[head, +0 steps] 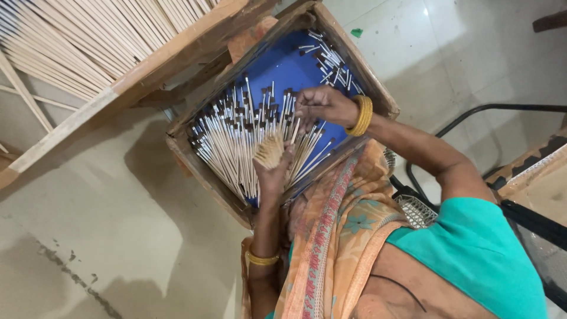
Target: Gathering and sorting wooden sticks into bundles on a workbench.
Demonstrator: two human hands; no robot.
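A wooden tray (204, 177) lined in blue sits tilted in front of me, filled with several thin pale sticks with dark tips (230, 133). My left hand (273, 174) is closed around a bundle of these sticks (270, 151), held end-on over the tray's near side. My right hand (322, 105), with yellow bangles on the wrist, reaches over the tray's middle and pinches a few sticks between its fingertips. A smaller loose group of sticks (331, 62) lies in the tray's far corner.
A slanted wooden frame (118, 88) holding several bare pale sticks (77, 41) stands at the upper left. A black metal tube frame (472, 115) and a wire mesh piece (416, 210) are to the right. Grey floor lies to the left, pale tiles beyond the tray.
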